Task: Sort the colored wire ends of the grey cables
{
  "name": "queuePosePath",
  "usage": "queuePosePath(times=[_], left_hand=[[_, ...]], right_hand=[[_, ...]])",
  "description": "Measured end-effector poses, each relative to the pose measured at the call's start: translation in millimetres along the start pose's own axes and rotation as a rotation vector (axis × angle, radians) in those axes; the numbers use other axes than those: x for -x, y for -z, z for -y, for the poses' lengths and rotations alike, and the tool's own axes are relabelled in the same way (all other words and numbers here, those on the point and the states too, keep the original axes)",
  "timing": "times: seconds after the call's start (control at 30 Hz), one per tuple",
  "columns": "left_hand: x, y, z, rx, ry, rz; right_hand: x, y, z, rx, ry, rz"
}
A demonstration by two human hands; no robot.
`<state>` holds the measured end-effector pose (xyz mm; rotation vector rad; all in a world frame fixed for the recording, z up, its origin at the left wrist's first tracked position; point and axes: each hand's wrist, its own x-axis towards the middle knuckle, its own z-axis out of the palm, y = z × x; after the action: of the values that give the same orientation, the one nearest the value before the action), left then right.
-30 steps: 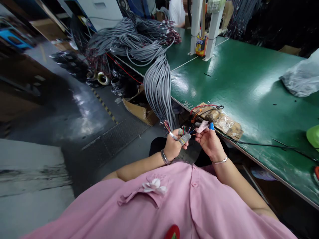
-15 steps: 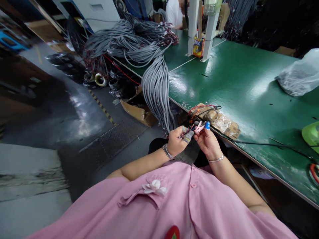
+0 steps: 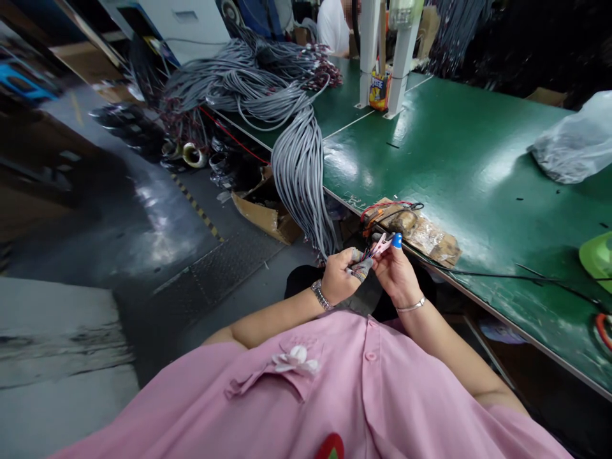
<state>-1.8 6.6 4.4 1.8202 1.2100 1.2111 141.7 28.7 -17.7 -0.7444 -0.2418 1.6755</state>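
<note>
My left hand [image 3: 340, 275], with grey covers on some fingertips, is closed around a small bunch of thin coloured wires [image 3: 365, 255]. Close beside it, my right hand [image 3: 398, 271] pinches a small pink clip-like piece [image 3: 381, 246] against the wire ends; a blue cover [image 3: 396, 240] sits on its thumb tip. The fingers partly hide where wires and pink piece meet. Just beyond both hands, a wooden block [image 3: 425, 237] wrapped in clear film lies at the table edge, with red, orange and black leads [image 3: 375, 217] at its left end.
A thick bundle of grey cables [image 3: 299, 159] hangs over the edge of the green table [image 3: 459, 172]. An open cardboard box [image 3: 265, 213] stands on the floor below. A plastic bag [image 3: 574, 143] and a green object [image 3: 597, 261] lie right. A person [image 3: 333, 29] is at the back.
My left hand has turned slightly and its fingers have shifted over the wires, so less of them shows. The right hand has barely moved.
</note>
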Motion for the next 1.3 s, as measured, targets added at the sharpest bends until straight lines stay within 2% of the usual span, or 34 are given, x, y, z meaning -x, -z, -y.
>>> queuePosePath(times=[0.27,0.37,0.5,0.67,0.9,1.0,1.1,1.2,1.3], left_hand=[[8,3.6,-7,0.36,0.361,0.01],[11,5.1,-5,0.521,0.45,-0.022],[15,3.9,4,0.616,0.534,-0.076],[18,3.1,8,0.662,0.575,-0.025],[25,10.2,3,0.832,0.478,0.067],[30,15.1,1,0.739,0.441,0.095],[38,18.6,0,0.499,0.427,0.17],[50,20.7,3,0.269,0.388,0.304],[61,24.0,6,0.037,0.275,0.416]], right_hand=[[2,14,0,-0.026,-0.103,0.036],[2,21,-1,-0.023,-0.119,0.035],[6,27,-3,0.027,-0.147,0.034],[16,27,-3,0.036,-0.148,0.029],[35,23,-6,0.188,-0.048,0.032],[47,21,-8,0.285,0.029,0.069],[65,14,-10,0.435,0.137,0.097],[88,7,-14,0.613,0.258,0.209],[106,3,-18,0.755,0.304,0.331]])
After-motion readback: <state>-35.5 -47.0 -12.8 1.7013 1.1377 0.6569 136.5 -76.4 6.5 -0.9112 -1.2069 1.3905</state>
